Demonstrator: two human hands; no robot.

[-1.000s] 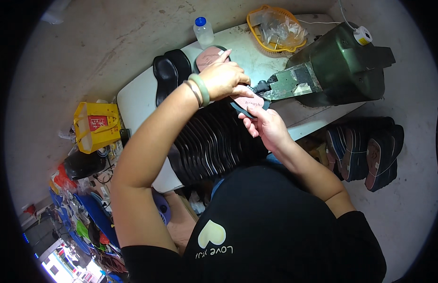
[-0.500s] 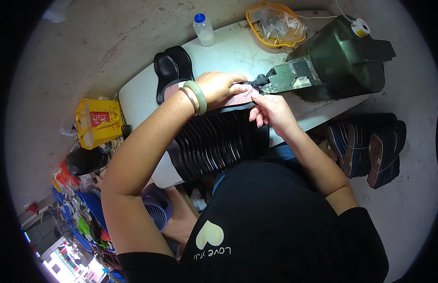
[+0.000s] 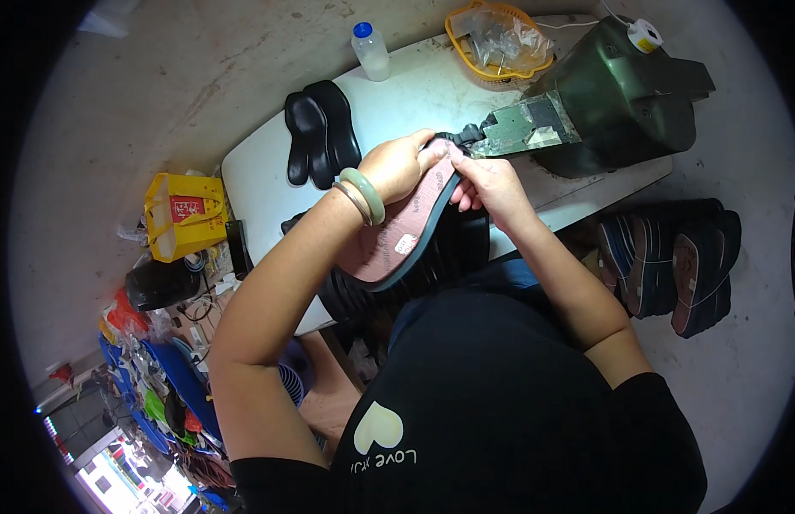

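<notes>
- A shoe sole (image 3: 397, 231), reddish-brown on its face with a dark rim, is sitting in the middle of the frame, tilted, with its tip reaching up toward the machine.
- The left hand (image 3: 396, 167) is gripping the sole's upper part, fingers closed over its edge; a pale green bangle (image 3: 363, 194) is circling the wrist.
- The right hand (image 3: 492, 184) is pinching the sole's tip, fingers curled together on it, just beside the machine's metal nose.
- The dark green machine (image 3: 612, 94) is standing on the white table (image 3: 415, 98) in the upper right of the frame.
- A stack of dark soles (image 3: 432, 265) is lying under the held sole, at the table's near edge.
- Two black soles (image 3: 320, 133) are lying side by side on the table, upper left of the hands.
- A small bottle (image 3: 370, 50) with a blue cap and a yellow basket (image 3: 496, 38) are standing at the table's far edge.
- More soles (image 3: 672, 257) are leaning together on the floor at the right.
- A yellow bag (image 3: 183, 214) is sitting on the floor at the left.
</notes>
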